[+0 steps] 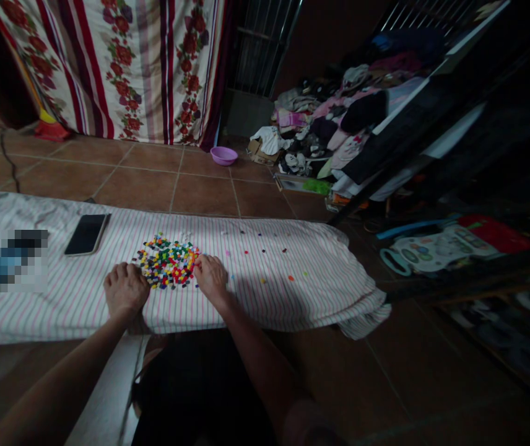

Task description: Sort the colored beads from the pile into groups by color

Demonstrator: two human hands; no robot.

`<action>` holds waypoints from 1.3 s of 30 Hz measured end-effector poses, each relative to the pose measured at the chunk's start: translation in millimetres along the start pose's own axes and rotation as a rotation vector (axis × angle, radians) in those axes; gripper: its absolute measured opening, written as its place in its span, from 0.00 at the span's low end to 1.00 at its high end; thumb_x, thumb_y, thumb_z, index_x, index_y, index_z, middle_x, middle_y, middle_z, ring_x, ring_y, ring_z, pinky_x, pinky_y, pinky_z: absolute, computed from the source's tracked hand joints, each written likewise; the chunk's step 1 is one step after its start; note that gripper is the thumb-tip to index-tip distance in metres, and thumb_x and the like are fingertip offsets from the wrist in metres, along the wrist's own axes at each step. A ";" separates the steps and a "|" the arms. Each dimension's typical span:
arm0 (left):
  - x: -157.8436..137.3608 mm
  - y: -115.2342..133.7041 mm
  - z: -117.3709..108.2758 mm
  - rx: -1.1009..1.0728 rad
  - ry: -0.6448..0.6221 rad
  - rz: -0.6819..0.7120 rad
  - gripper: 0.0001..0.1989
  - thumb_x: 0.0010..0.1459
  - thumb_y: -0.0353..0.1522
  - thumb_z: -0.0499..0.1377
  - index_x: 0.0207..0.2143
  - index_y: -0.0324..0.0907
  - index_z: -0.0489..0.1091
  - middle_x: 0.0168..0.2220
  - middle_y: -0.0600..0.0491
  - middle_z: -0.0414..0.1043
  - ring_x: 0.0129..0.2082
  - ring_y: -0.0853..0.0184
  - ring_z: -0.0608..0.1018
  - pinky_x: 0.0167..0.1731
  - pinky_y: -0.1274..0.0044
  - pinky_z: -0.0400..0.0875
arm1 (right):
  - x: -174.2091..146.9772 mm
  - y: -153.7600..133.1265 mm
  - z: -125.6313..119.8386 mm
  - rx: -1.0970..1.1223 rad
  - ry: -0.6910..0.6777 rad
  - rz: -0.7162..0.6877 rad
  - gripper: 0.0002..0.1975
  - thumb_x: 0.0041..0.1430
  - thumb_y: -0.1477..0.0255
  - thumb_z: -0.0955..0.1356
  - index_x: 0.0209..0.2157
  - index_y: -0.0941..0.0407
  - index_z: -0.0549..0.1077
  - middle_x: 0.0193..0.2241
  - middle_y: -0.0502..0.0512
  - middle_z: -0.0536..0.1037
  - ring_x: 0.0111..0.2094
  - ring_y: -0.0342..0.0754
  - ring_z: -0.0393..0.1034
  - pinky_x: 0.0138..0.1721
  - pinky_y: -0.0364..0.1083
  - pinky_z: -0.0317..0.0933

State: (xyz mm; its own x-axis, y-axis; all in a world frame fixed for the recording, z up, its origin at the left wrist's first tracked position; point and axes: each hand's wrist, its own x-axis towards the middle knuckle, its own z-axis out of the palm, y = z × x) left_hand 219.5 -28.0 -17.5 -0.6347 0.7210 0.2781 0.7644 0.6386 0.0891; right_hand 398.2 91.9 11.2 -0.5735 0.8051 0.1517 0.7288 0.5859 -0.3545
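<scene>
Many tiny coloured pieces (167,263) lie in a loose pile on a striped cloth (181,316); they look like small beads or bricks, too small to tell. My left hand (125,288) rests palm down on the cloth at the pile's left edge, fingers slightly spread and holding nothing visible. At the pile's right edge, my right hand (212,280) has its thumb and fingers drawn together among the pieces. What lies between those fingertips is hidden. Farther right, several single pieces sit spaced apart, among them an orange piece (291,278) and a pink piece (228,253).
A phone (86,235) lies left of the pile. Beyond the cloth, a purple basin (223,155) stands on the tiled floor near a floral curtain (148,74). Heaped clothes (330,118) fill the back right. A red dustpan (52,130) is at the far left.
</scene>
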 end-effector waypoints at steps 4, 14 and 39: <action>-0.2 0.2 0.0 0.010 -0.006 0.002 0.17 0.61 0.35 0.45 0.45 0.38 0.68 0.46 0.40 0.68 0.48 0.53 0.67 0.48 0.64 0.57 | 3.4 18.1 -2.1 0.056 0.079 0.046 0.08 0.63 0.74 0.65 0.41 0.53 0.75 0.39 0.54 0.78 0.44 0.48 0.68 0.46 0.45 0.58; 0.0 -0.4 1.3 0.030 0.023 0.025 0.17 0.62 0.35 0.43 0.42 0.37 0.67 0.44 0.41 0.68 0.49 0.54 0.67 0.48 0.65 0.59 | 20.1 114.6 -16.9 0.072 0.243 0.240 0.11 0.61 0.78 0.63 0.40 0.56 0.76 0.38 0.56 0.77 0.39 0.47 0.70 0.43 0.43 0.60; -0.4 1.3 0.0 0.036 0.009 0.006 0.17 0.62 0.36 0.42 0.42 0.39 0.66 0.45 0.41 0.68 0.50 0.55 0.68 0.48 0.66 0.58 | 20.4 161.6 2.6 -0.027 0.235 0.200 0.14 0.61 0.77 0.63 0.43 0.57 0.78 0.38 0.59 0.77 0.42 0.50 0.68 0.46 0.46 0.60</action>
State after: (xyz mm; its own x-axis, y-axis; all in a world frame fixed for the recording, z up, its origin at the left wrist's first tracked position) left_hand 220.8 -27.4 -17.5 -0.6288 0.7227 0.2871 0.7637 0.6434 0.0531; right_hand 503.3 202.7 -45.3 -0.3177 0.9023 0.2915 0.8299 0.4133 -0.3747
